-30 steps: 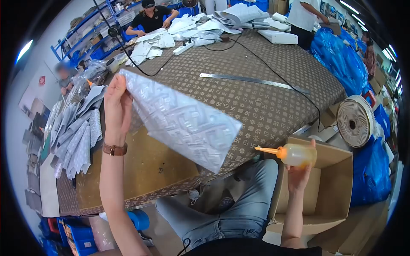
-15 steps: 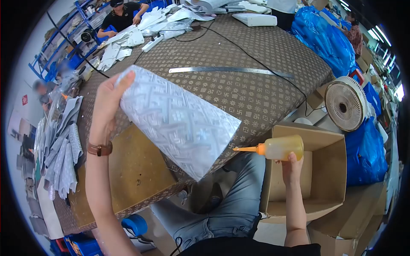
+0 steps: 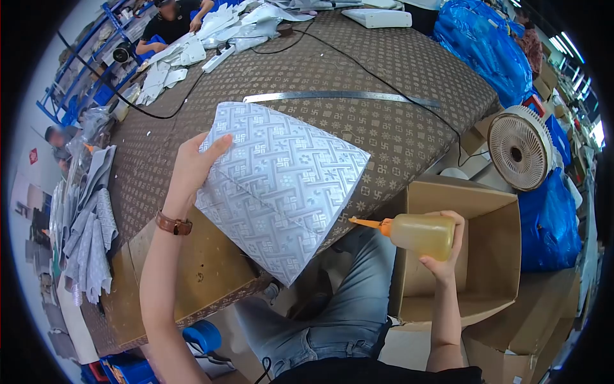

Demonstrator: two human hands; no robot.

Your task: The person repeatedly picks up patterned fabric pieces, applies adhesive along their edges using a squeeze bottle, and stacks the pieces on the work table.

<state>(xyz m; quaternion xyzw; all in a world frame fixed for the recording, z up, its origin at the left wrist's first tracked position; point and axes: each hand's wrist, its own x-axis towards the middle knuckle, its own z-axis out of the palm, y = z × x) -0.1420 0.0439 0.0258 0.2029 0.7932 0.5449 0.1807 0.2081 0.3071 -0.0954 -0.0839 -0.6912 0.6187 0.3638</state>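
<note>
Sheet (image 3: 288, 185): is occupying frame centre in the head view.
Left hand (image 3: 193, 168): is pinching the sheet's left edge, thumb on the patterned face.
Right hand (image 3: 449, 259): is gripping the bottle (image 3: 419, 235), right of centre.
Orange nozzle (image 3: 369, 223): is pointing left along the bottle's near-horizontal long axis, facing the sheet's right edge, standing apart.
</note>
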